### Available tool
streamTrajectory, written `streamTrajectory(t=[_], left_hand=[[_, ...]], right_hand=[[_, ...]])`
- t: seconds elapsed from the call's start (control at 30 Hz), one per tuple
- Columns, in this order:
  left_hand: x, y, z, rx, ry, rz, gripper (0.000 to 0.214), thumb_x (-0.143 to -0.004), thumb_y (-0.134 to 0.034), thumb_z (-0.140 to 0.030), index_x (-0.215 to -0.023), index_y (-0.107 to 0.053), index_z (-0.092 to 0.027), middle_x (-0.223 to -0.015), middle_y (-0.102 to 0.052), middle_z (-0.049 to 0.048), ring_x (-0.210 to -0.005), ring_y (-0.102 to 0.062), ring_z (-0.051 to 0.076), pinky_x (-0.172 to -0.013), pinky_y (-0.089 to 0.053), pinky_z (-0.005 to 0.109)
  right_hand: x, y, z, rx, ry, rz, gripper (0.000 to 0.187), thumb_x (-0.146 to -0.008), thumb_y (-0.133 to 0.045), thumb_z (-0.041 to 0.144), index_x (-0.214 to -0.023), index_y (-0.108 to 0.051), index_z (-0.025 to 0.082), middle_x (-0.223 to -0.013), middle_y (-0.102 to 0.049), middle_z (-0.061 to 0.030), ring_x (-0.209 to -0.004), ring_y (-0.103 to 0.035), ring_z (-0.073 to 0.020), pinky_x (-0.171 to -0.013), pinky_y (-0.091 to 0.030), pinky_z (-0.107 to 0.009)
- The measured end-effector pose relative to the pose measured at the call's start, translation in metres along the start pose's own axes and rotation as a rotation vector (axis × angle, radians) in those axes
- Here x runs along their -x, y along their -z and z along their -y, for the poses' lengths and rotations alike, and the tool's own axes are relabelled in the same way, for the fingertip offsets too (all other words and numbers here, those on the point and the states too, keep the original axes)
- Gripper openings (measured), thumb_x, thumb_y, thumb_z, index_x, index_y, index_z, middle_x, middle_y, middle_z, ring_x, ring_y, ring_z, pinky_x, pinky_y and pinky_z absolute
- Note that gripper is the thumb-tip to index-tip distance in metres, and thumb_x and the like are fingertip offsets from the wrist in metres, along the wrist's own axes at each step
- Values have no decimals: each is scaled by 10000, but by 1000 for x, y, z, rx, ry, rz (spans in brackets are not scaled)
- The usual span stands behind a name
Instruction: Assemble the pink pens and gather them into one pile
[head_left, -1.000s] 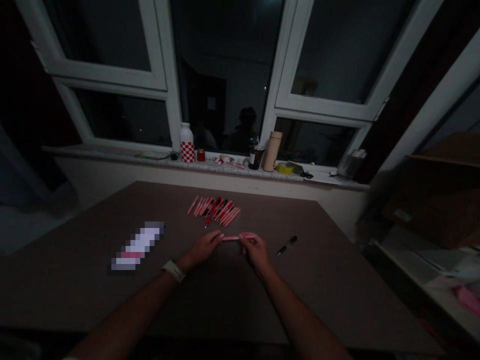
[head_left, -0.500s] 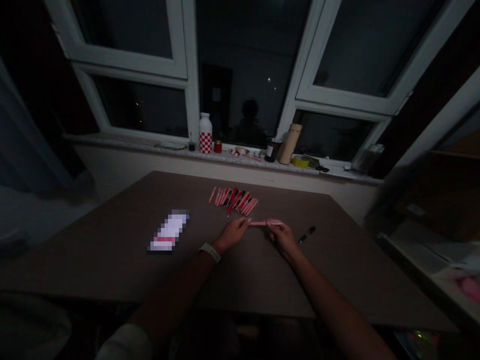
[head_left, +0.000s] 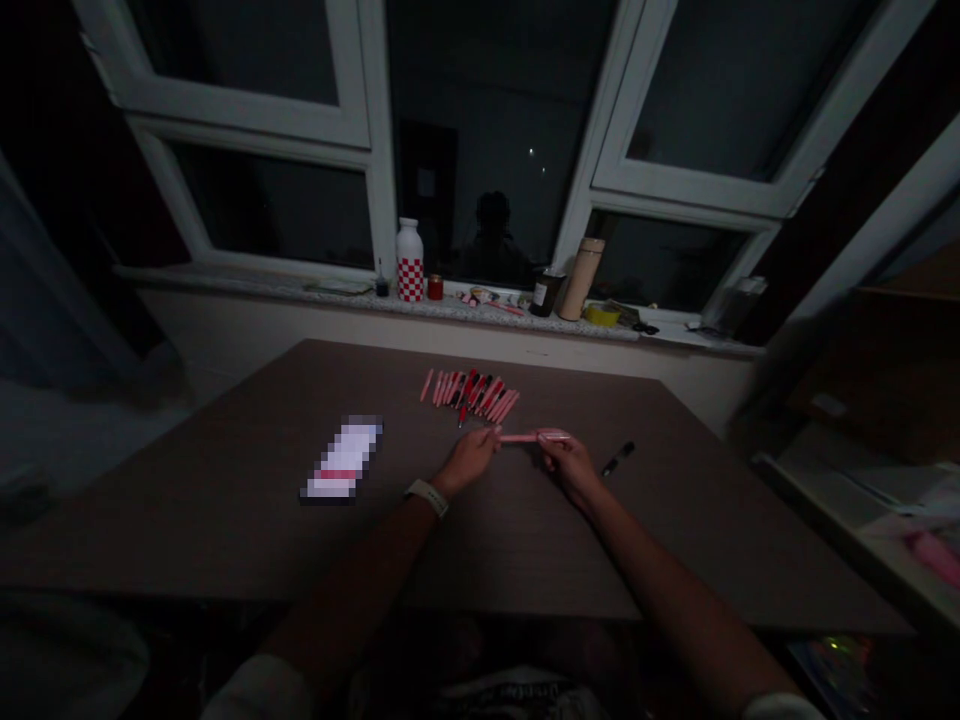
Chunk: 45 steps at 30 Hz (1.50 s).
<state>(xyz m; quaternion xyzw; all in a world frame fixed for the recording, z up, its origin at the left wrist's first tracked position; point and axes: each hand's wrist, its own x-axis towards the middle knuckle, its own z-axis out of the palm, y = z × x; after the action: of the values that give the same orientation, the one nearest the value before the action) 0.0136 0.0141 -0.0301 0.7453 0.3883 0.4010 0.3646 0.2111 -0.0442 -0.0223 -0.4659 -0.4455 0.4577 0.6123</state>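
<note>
A pink pen (head_left: 517,438) lies level between my two hands, just above the dark table. My left hand (head_left: 470,460) pinches its left end with the fingertips and wears a pale wristband (head_left: 428,497). Closed around the right end of the same pen is my right hand (head_left: 571,468); the fingers partly hide that end. Beyond the hands, a row of pink, red and black pens (head_left: 472,393) lies side by side. One black pen (head_left: 619,458) rests alone to the right of my right hand.
A phone with a lit, blurred screen (head_left: 343,460) lies on the table (head_left: 247,430) at left. Along the windowsill (head_left: 330,298) stand a red-checked white bottle (head_left: 410,262), a small red jar (head_left: 435,288), a dark cup (head_left: 546,293), a beige flask (head_left: 582,280) and yellow tape (head_left: 602,315).
The view has shifted slightly. Both hands keep their hold on the pink pen, which looks a little more exposed between them. The row of pens looks unchanged.
</note>
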Motion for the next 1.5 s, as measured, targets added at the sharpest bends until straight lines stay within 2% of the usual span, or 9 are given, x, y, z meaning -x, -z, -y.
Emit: streamTrajectory(t=[0.17, 0.33, 0.57, 0.73, 0.93, 1.07, 1.2, 1.33, 1.5], left_hand=[[0, -1, -2, 2, 69, 16, 581, -949, -302, -535, -583, -562, -165, -511, -475, -11, -534, -479, 138, -562, -347, 254], [2, 3, -11, 82, -18, 59, 357, -852, -562, -478, -990, -620, -155, -763, -591, 0, -675, -531, 139, -609, -391, 225], [2, 8, -14, -44, 81, 69, 526, -920, -385, -557, -734, -653, -145, -576, -500, -13, -550, -451, 129, -542, -335, 233], [1, 6, -16, 11, 4, 84, 415, -838, -555, -547, -964, -633, -160, -734, -580, -11, -649, -504, 133, -604, -378, 223], [1, 7, -19, -83, 76, 64, 608, -908, -333, -614, -670, -634, -142, -538, -459, -16, -546, -448, 138, -554, -338, 240], [2, 7, -22, -9, -17, 59, 468, -803, -552, -605, -904, -639, -157, -784, -613, 18, -729, -547, 162, -654, -410, 237], [3, 6, -21, -3, -32, 50, 488, -837, -507, -606, -772, -653, -145, -655, -556, -8, -633, -505, 144, -612, -384, 235], [3, 6, -16, -14, -13, 53, 596, -895, -398, -609, -651, -666, -137, -485, -423, -37, -487, -412, 122, -521, -308, 236], [0, 6, -13, 28, -30, -21, 528, -868, -475, -585, -647, -646, -137, -536, -511, -12, -552, -486, 131, -564, -356, 236]], right_hand=[[4, -3, 2, -16, -7, -35, 415, -626, -795, 482, -859, -673, 161, -473, -478, 73, -411, -357, -71, -408, -243, -213], [4, -2, -1, -47, -15, -62, 400, -640, -789, 472, -862, -674, 160, -509, -505, 62, -414, -355, -64, -404, -244, -212], [0, 0, -5, -92, 9, 2, 356, -679, -764, 444, -890, -685, 169, -613, -589, 32, -431, -390, -60, -414, -252, -208], [-3, 1, -5, -101, 26, -2, 367, -660, -760, 464, -874, -684, 175, -672, -635, 11, -420, -398, -60, -407, -260, -215], [-1, -1, 1, -88, 28, 18, 392, -623, -771, 485, -840, -677, 173, -581, -585, 36, -419, -404, -69, -412, -277, -212], [-1, -1, -1, -75, 25, 37, 394, -630, -771, 486, -843, -669, 171, -489, -521, 61, -400, -389, -75, -404, -266, -205], [-3, 0, -4, -66, 21, 36, 391, -650, -762, 489, -845, -655, 168, -499, -542, 54, -397, -404, -76, -404, -278, -201], [-4, 0, -3, -78, -17, 31, 414, -624, -783, 482, -860, -655, 166, -567, -615, 18, -458, -528, -103, -415, -318, -190], [-5, 4, -3, -30, -87, 56, 381, -590, -819, 403, -824, -648, 156, -720, -701, -37, -637, -651, -142, -511, -434, -196]])
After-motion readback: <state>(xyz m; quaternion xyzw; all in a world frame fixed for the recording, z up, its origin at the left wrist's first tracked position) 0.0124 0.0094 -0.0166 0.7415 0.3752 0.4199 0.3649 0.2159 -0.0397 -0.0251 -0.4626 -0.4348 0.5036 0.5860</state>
